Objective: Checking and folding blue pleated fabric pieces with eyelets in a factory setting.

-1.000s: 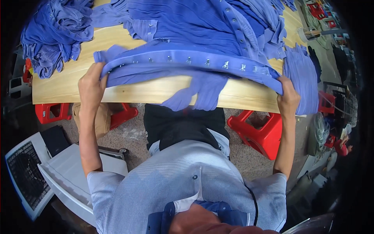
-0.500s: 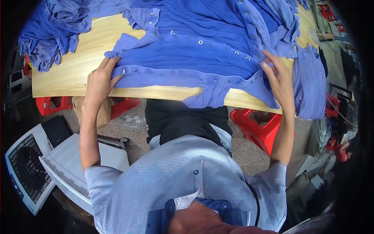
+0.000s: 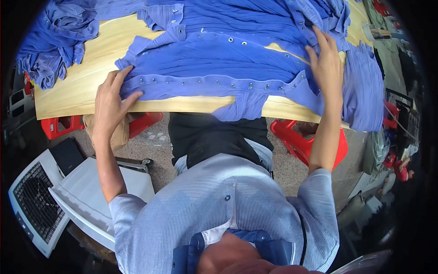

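Bright, even light; heavy fisheye warp.
Soft diffuse light, no glare, only faint shadows under the bench (image 3: 82,91) edge. Centre sharp: snap studs on the blue garment (image 3: 219,68) read clearly. Straight edges bow toward the rim, which smears slightly and falls off into a black vignette.

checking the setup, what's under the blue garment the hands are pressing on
A pale wooden table lies under the blue garment, both the left hand and right hand flat on it. The tabletop beneath the cloth is covered from sight.
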A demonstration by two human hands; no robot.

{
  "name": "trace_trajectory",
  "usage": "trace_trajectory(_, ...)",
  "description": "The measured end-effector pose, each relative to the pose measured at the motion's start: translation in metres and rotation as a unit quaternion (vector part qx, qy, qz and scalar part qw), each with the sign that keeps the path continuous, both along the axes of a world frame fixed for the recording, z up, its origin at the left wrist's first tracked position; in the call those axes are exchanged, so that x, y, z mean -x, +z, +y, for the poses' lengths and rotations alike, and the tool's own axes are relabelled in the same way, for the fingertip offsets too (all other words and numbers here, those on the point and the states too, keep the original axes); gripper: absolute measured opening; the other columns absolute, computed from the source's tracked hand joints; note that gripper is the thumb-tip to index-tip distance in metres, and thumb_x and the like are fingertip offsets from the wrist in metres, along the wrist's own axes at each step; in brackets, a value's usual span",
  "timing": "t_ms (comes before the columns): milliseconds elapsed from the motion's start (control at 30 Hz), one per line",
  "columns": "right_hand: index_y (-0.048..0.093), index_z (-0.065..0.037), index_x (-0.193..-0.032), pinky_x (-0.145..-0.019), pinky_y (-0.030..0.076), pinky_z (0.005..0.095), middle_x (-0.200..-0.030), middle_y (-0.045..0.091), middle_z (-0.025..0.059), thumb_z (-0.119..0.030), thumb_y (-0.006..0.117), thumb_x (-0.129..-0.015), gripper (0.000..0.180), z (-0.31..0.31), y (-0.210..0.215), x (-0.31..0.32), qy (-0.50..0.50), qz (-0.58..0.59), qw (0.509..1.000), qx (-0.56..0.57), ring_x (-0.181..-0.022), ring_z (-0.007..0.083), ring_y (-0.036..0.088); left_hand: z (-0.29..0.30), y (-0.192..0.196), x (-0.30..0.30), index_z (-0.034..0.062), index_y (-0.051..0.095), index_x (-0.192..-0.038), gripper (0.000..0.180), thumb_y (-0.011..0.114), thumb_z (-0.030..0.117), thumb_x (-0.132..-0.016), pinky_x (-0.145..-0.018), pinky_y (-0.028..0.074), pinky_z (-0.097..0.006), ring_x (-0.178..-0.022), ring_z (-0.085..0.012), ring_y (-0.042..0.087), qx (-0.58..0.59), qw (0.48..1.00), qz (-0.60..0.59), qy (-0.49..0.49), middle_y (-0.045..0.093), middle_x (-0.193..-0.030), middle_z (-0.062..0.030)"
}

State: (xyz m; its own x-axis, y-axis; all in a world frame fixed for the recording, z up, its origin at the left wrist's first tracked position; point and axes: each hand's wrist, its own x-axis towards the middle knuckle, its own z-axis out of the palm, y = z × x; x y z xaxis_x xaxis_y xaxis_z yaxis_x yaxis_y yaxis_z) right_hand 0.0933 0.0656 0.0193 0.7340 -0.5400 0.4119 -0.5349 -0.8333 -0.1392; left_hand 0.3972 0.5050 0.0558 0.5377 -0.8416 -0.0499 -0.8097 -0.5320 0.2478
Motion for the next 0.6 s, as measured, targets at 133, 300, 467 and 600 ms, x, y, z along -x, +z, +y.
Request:
trace_trajectory(133, 0.077, -0.005, -0.131, -0.093, 0.058, 0.0487, -0.12, 0.074, 0.019, -0.017, 0.085, -0.095, 0.039, 0.039, -0.005, 0.055, 0.018, 0.027, 0.997, -0.064, -0.103, 0.0421, 0.073, -0.006, 0.006, 0.0, 0.002, 0.071, -0.139, 0.054, 0.089, 0.023, -0.093, -0.099, 0.055, -0.046, -0.114, -0.0348, 0.071, 0.111, 0.993, -0.019, 0.036, 0.072, -0.123, -0.0178)
trace_trajectory(300, 0.082, -0.005, -0.12, -0.09, 0.057, 0.046, -0.106, 0.077, 0.0116, -0.01, 0.086, -0.092, 0.029, 0.042, -0.027, 0.062, 0.018, -0.034, 0.994, -0.1, -0.097, 0.0352, 0.073, -0.086, -0.026, -0.004, 0.0007, 0.072, -0.133, 0.041, 0.084, 0.017, -0.097, -0.102, 0.055, -0.045, -0.115, -0.0383, 0.073, 0.18, 0.978, -0.058, -0.089, 0.076, -0.124, -0.02)
trace_trajectory(467, 0.085, -0.007, -0.107, -0.074, 0.058, 0.0411, -0.104, 0.08, 0.0079, -0.006, 0.084, -0.093, 0.014, 0.031, -0.019, 0.061, 0.048, -0.108, 0.99, 0.083, -0.083, 0.0304, 0.075, -0.105, -0.042, -0.016, 0.0022, 0.071, -0.131, 0.042, 0.084, 0.021, -0.096, -0.1, 0.05, -0.048, -0.107, -0.0403, 0.071, 0.107, 0.989, -0.054, -0.086, 0.074, -0.119, -0.0207)
trace_trajectory(600, 0.084, -0.004, -0.11, -0.081, 0.059, 0.0419, -0.104, 0.079, 0.0126, -0.009, 0.085, -0.093, 0.017, 0.026, -0.013, 0.063, 0.061, -0.112, 0.99, -0.063, -0.09, 0.0323, 0.076, -0.101, -0.043, -0.021, 0.0044, 0.071, -0.127, 0.041, 0.086, 0.017, -0.091, -0.092, 0.051, -0.049, -0.108, -0.041, 0.07, 0.115, 0.986, -0.057, -0.106, 0.074, -0.123, -0.0164)
